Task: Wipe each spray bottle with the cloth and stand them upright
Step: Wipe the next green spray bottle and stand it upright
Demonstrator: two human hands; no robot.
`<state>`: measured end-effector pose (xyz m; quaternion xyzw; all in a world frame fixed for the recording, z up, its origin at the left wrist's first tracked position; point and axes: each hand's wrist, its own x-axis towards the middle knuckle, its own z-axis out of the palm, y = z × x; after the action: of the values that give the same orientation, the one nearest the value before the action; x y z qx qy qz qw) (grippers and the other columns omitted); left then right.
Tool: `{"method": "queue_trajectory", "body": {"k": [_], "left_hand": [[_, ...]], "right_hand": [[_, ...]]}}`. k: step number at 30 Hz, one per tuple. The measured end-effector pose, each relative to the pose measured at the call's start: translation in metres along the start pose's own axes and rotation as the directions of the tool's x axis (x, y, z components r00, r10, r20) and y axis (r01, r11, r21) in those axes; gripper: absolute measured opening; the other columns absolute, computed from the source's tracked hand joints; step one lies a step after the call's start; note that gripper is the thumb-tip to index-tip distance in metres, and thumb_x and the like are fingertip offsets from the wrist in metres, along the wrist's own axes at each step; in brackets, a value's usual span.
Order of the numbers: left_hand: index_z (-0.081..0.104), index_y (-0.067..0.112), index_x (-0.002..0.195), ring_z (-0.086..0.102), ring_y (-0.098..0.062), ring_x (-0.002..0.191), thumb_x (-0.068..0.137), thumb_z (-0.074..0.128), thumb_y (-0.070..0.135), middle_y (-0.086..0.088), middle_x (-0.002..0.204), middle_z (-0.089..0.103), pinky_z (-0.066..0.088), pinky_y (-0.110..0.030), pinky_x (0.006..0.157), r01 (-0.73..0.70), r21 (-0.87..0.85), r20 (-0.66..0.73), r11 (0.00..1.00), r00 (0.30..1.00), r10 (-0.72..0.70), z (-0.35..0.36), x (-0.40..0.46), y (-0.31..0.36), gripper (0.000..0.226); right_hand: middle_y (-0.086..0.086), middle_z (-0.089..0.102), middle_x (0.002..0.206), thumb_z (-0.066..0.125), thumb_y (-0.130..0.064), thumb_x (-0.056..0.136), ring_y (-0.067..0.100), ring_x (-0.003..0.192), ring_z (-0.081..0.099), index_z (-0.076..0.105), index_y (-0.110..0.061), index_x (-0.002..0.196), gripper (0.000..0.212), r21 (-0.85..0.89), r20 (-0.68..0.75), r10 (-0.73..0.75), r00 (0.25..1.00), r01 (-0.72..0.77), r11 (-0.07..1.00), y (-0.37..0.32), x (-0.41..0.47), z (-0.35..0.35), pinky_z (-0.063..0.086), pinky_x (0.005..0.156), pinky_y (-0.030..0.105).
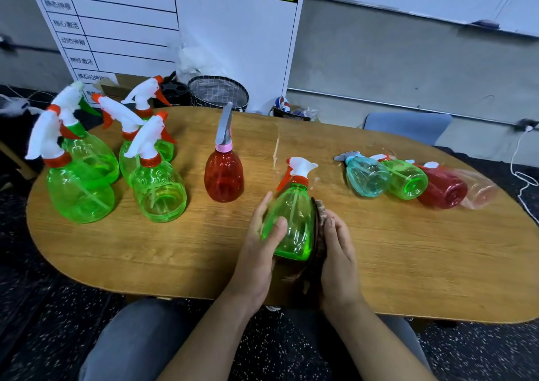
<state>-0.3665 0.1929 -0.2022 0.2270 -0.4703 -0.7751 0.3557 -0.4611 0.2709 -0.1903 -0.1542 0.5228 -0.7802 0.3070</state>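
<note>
Wood-grain oval table (pixel 408 249) fills the view, a printed whiteboard chart (pixel 145 30) propped behind it, and right at the near edge sits the action: a green spray bottle (pixel 291 220) with a white-and-red trigger head, held up between both hands. The left hand (pixel 256 252) cups that bottle's left flank, thumb curled across its front, fingers round the back. The right hand (pixel 338 252) presses a brown cloth (pixel 319 220) against the bottle's right side, fingers lying fairly straight along it; whether they wrap behind the cloth I cannot tell.

Left of the held bottle stands a red bottle with a grey nozzle (pixel 224 173), and further left a cluster of upright green bottles (pixel 116 170), so those look finished. Right of the held bottle, four lie on their sides in a row: a pale blue bottle (pixel 366 176), a lying green bottle (pixel 407 179), a dark red bottle (pixel 443 188) and a clear pinkish bottle (pixel 478 191). Roughly past halfway, I'd judge.

To do this wipe well, the left hand should turn the bottle steadily while the cloth stays pressed flat, covering shoulder, belly and base, then up round the trigger. Keep the grip light; thin plastic will dent. Set it down squarely beside the red one, clear of its neighbours.
</note>
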Motion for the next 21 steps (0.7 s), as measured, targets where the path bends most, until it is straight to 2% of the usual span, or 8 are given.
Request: {"method": "queue_trajectory", "body": {"k": [4,8,12,14,16,18,19,21], "left_hand": [[0.041,0.039,0.160,0.062,-0.019,0.138,0.100,0.058,0.043,0.002,0.150,0.065,0.043,-0.054,0.121,0.022,0.019,0.003,1.000,1.000,-0.022,-0.002,0.003,-0.002,0.063],[0.047,0.044,0.155,0.061,-0.019,0.139,0.103,0.044,0.040,0.003,0.149,0.065,0.044,-0.053,0.120,0.022,0.058,0.029,0.998,0.999,-0.024,-0.004,0.003,-0.008,0.052],[0.048,0.043,0.154,0.063,-0.020,0.136,0.102,0.041,0.041,0.000,0.149,0.065,0.052,-0.043,0.108,0.010,0.007,0.012,1.000,1.000,-0.010,-0.003,0.002,-0.010,0.052],[0.050,0.044,0.153,0.065,-0.021,0.134,0.101,0.043,0.042,-0.001,0.148,0.066,0.056,-0.039,0.098,0.026,-0.005,0.003,1.000,1.000,-0.026,-0.002,0.003,-0.010,0.052],[0.050,0.044,0.153,0.066,-0.023,0.132,0.101,0.043,0.042,-0.001,0.147,0.067,0.059,-0.037,0.091,0.042,-0.015,0.001,0.999,0.999,-0.042,-0.002,0.003,-0.010,0.052],[0.047,0.040,0.157,0.066,-0.024,0.132,0.103,0.041,0.040,-0.002,0.148,0.066,0.058,-0.040,0.092,0.038,-0.031,0.007,0.999,0.999,-0.038,-0.002,0.003,-0.009,0.054],[0.045,0.036,0.159,0.065,-0.025,0.134,0.106,0.040,0.038,-0.002,0.149,0.066,0.058,-0.042,0.095,0.030,-0.038,0.013,0.999,0.999,-0.030,-0.002,0.003,-0.009,0.053],[0.043,0.031,0.160,0.064,-0.025,0.136,0.114,0.036,0.030,-0.005,0.150,0.065,0.058,-0.041,0.099,0.015,-0.055,0.023,0.998,1.000,-0.014,-0.003,0.002,-0.006,0.047]], "right_hand": [[0.002,0.073,0.132,0.042,-0.021,0.112,0.014,0.125,0.068,0.067,-0.016,0.135,0.034,-0.009,-0.004,-0.020,1.000,0.020,1.000,-0.001,0.001,0.001,0.056,0.101,0.027],[-0.011,0.069,0.138,0.043,-0.034,0.108,0.007,0.135,0.059,0.066,-0.026,0.138,0.038,-0.253,0.026,-0.113,0.993,0.116,0.960,0.007,0.000,-0.007,0.042,0.121,0.039],[-0.011,0.072,0.131,0.049,-0.035,0.105,0.003,0.128,0.062,0.068,-0.029,0.133,0.035,-0.382,0.109,-0.240,0.965,0.263,0.886,-0.004,0.009,-0.006,0.048,0.114,0.031],[-0.004,0.070,0.122,0.052,-0.038,0.104,-0.001,0.113,0.064,0.069,-0.031,0.134,0.035,-0.494,0.174,-0.363,0.915,0.400,0.772,-0.024,0.019,-0.002,0.049,0.099,0.019],[-0.002,0.063,0.108,0.054,-0.040,0.105,0.003,0.098,0.062,0.070,-0.030,0.136,0.035,-0.653,0.307,-0.441,0.843,0.524,0.547,-0.038,0.031,0.003,0.046,0.084,0.011],[-0.005,0.054,0.104,0.049,-0.052,0.106,0.003,0.092,0.058,0.067,-0.036,0.138,0.040,-0.757,0.422,-0.398,0.814,0.558,0.339,-0.038,0.038,0.010,0.049,0.077,0.015],[-0.006,0.051,0.103,0.044,-0.057,0.105,0.004,0.089,0.057,0.067,-0.039,0.138,0.043,-0.782,0.456,-0.377,0.806,0.565,0.262,-0.034,0.039,0.012,0.053,0.075,0.022],[-0.006,0.049,0.102,0.042,-0.057,0.105,0.005,0.084,0.054,0.068,-0.039,0.135,0.044,-0.774,0.505,-0.376,0.777,0.601,0.200,-0.026,0.034,0.011,0.056,0.068,0.034]]}}
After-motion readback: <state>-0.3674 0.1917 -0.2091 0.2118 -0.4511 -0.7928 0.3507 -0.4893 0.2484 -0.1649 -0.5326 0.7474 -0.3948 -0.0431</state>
